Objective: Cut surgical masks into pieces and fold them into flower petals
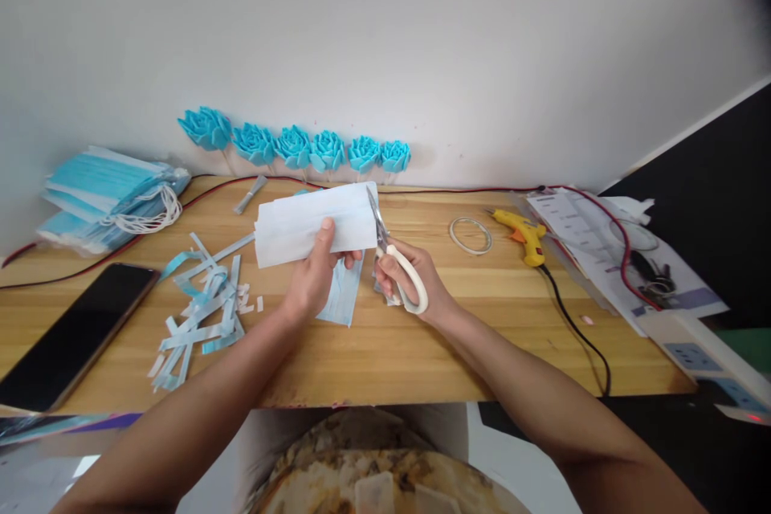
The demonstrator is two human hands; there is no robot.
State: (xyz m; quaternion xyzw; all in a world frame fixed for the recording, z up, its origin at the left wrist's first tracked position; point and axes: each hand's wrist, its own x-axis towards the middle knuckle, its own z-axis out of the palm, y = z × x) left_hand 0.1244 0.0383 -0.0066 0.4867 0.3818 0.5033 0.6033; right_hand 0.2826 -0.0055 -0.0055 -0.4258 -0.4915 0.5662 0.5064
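The left hand (313, 277) pinches a white mask (313, 226) above the table (422, 337), thumb on its near face. The right hand (409, 277) grips scissors (394, 253), blades at the mask's right edge (white handle in its fingers). Blue scraps (201, 313) lie left; a glue gun (524, 234) lies far right.
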